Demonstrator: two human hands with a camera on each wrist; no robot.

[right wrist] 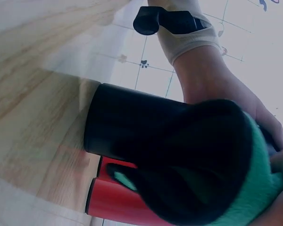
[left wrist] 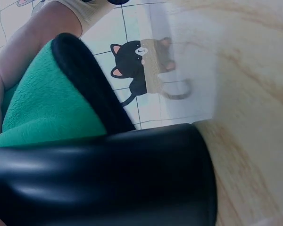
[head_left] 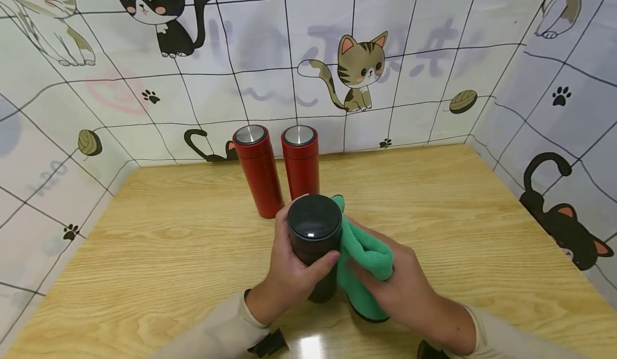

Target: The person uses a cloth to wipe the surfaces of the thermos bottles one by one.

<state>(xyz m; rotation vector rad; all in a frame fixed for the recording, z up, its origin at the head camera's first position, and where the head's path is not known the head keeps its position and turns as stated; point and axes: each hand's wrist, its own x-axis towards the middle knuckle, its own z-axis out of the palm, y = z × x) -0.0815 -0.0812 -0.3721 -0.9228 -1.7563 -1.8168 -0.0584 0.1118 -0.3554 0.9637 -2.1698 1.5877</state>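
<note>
A black tumbler [head_left: 315,257] with a glossy dark lid is upright in front of me, its base at or very near the tabletop. My left hand [head_left: 291,276] grips it from the left, thumb across the near side. On its right side, my right hand [head_left: 405,286] holds a folded green cloth [head_left: 363,252] with a dark edge against the tumbler. In the left wrist view the cloth [left wrist: 52,103] lies along the black tumbler wall [left wrist: 132,179]. The right wrist view shows the cloth's dark underside [right wrist: 193,160] covering part of the tumbler [right wrist: 127,122].
Behind the tumbler stand two red tumblers [head_left: 260,177] [head_left: 301,161] with silver-topped lids, side by side. The wood-grain table [head_left: 193,230] is bordered by white walls [head_left: 265,91] printed with cats and grid lines.
</note>
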